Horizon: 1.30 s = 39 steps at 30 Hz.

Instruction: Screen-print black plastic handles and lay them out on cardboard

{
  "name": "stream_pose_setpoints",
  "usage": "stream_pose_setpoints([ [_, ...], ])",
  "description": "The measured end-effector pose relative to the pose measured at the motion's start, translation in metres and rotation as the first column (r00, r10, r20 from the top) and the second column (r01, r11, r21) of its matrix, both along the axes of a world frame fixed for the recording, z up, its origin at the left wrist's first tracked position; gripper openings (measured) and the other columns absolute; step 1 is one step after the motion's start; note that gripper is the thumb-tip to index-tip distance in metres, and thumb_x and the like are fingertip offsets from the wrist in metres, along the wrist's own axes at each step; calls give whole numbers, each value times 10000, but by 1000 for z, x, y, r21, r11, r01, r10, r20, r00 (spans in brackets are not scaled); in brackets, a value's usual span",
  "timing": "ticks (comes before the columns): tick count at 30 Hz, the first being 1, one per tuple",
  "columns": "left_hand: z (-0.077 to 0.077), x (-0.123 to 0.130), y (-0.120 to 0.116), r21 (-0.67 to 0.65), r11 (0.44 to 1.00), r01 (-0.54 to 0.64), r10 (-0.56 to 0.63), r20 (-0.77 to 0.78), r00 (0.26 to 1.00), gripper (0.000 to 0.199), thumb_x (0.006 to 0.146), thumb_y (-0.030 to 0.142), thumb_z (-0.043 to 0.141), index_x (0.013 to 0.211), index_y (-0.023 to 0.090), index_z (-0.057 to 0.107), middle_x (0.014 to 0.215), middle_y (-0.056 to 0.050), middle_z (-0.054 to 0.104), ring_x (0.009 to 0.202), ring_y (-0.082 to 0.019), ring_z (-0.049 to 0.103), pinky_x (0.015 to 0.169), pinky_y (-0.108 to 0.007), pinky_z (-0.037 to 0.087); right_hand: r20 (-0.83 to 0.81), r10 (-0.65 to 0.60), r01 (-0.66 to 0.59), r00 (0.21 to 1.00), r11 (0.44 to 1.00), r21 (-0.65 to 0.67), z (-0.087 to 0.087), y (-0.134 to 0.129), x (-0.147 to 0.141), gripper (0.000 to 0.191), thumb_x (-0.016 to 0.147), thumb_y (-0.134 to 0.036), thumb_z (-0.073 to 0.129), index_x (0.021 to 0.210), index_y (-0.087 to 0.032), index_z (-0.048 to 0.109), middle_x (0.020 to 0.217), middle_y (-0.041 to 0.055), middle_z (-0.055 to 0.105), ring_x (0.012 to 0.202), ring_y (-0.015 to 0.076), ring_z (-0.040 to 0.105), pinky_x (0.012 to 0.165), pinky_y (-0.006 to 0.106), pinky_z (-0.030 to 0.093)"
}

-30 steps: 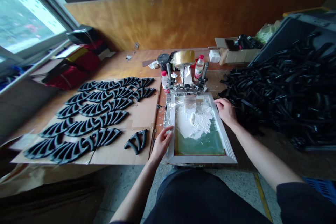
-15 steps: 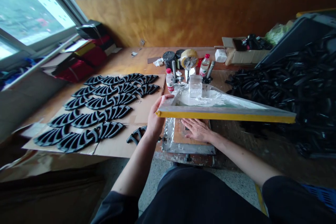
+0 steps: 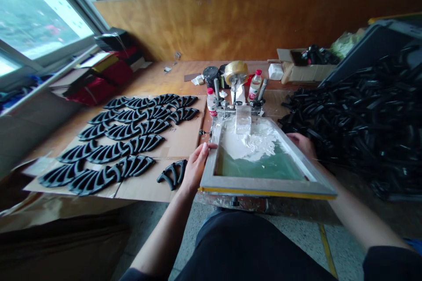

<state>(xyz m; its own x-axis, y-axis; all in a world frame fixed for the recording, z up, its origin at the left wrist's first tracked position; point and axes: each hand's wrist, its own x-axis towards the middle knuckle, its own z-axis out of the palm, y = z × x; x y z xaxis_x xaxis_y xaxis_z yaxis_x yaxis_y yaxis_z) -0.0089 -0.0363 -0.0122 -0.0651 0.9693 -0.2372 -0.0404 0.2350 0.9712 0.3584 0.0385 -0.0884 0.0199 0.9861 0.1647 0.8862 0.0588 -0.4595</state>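
Observation:
A screen printing frame (image 3: 268, 185) lies low over the bench in front of me, hinged at its far end. Its green mesh (image 3: 253, 167) carries a thick smear of white ink (image 3: 237, 147). A pale squeegee block (image 3: 243, 119) rests on the ink at the far end. My left hand (image 3: 195, 164) grips the frame's left edge, thumb on top. Just beyond the frame's right side is my right hand (image 3: 302, 145), beside the heap of black plastic parts (image 3: 356, 114); its fingers are blurred and partly hidden. A single black part (image 3: 172, 174) lies left of my left hand.
Rows of black fan-shaped parts (image 3: 121, 147) cover the cardboard (image 3: 178, 145) on the left. Behind the frame stand two red-capped bottles (image 3: 255, 85), a roll of tape (image 3: 236, 72) and a dark jar (image 3: 211, 76). An open carton (image 3: 301, 70) sits at the back right.
The frame has come down from its tilt, and its mesh now faces up toward me. My right hand has left the wooden printing base under the frame and moved right to the black heap.

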Motion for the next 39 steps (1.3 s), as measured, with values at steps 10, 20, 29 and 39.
stream_pose_setpoints([
  [10,-124,4,-19,-101,994,46,-78,-344,936,660,862,451,546,1468,234,399,612,61,482,538,-103,440,541,-203,330,160,324,-333,932,942,34,39,41,-130,498,766,-234,728,1225,-134,563,1198,154,608,1121,293,560,930,383,458],
  [20,-135,0,-16,-154,986,66,-118,-356,927,582,858,494,541,1375,228,516,751,-1,633,699,-167,588,646,-252,426,246,745,-727,620,663,-177,16,-35,-131,270,796,-19,479,936,-175,650,941,73,686,842,198,625,705,276,424],
  [29,-128,3,-16,-157,987,46,-108,-414,904,575,868,499,506,1346,182,539,843,-27,689,765,-181,637,717,-271,466,225,706,-717,671,696,-44,17,-32,-127,197,792,-58,543,886,-194,651,884,31,676,828,174,612,660,252,389],
  [39,-114,-1,-17,-158,985,65,-114,-320,940,674,830,571,552,1384,192,494,686,18,603,579,-129,544,543,-224,391,57,557,-559,828,828,32,33,-2,-139,356,834,-235,683,1181,-295,633,1068,-9,713,903,174,666,740,261,485],
])
